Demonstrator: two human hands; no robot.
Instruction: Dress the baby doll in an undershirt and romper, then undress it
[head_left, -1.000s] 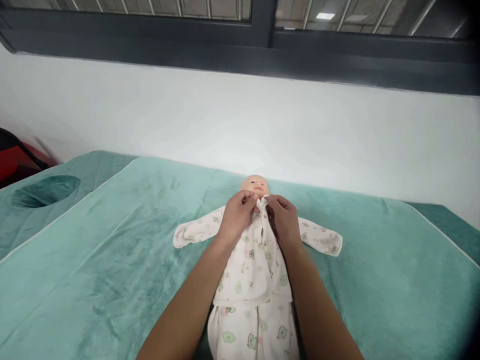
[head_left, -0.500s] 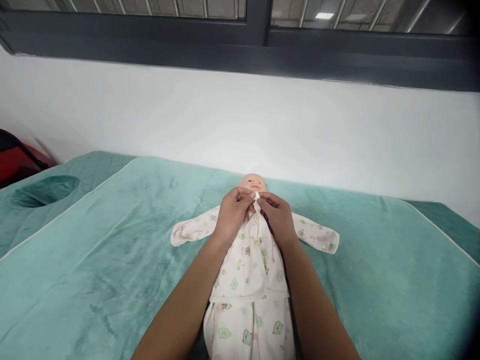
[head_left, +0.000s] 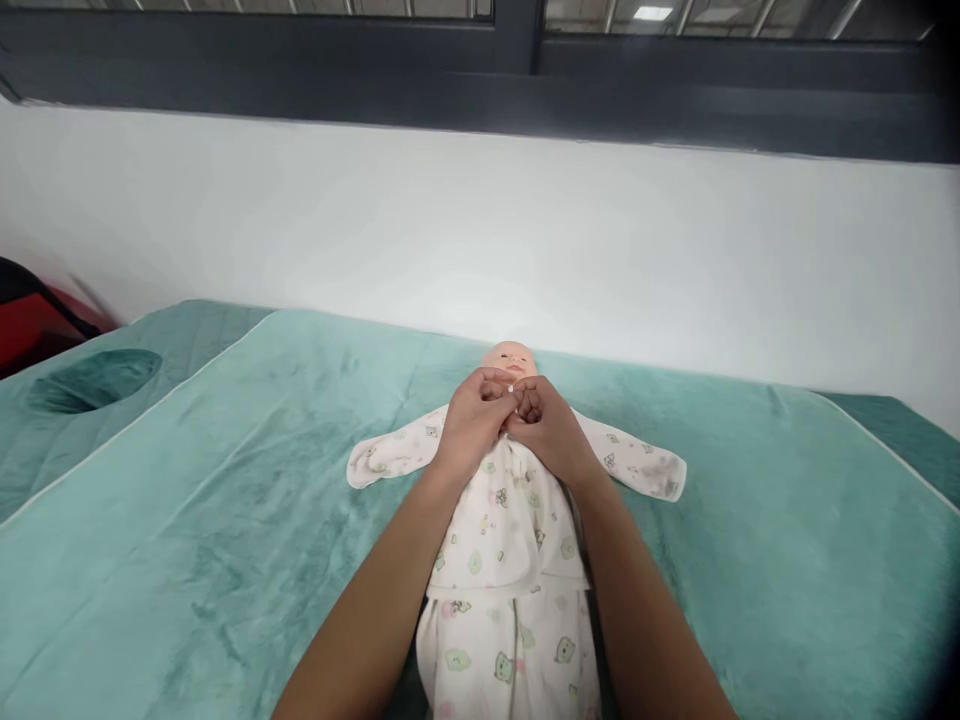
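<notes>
A baby doll point(head_left: 511, 356) lies on its back with its head toward the wall. It wears a white top point(head_left: 487, 540) printed with small green and pink figures, its sleeves spread to both sides. Matching trousers point(head_left: 480, 660) show below the hem. At the doll's neck my left hand point(head_left: 478, 415) pinches the top's collar between thumb and fingers. My right hand point(head_left: 544, 420) meets it there, fingers curled and closed on the collar's other edge. Most of the collar and whatever fastens it are hidden behind my fingers.
A green plush cover point(head_left: 225, 500) lies under the doll, with a face hole point(head_left: 97, 381) at the left. The white wall point(head_left: 480, 230) rises behind the bed, below a dark window frame point(head_left: 420, 90). A red and black item point(head_left: 34, 320) stands at the far left.
Both hands stay at the collar. My right hand has turned inward and its fingers have curled, closing up against my left hand. The view has tilted slightly downward.
</notes>
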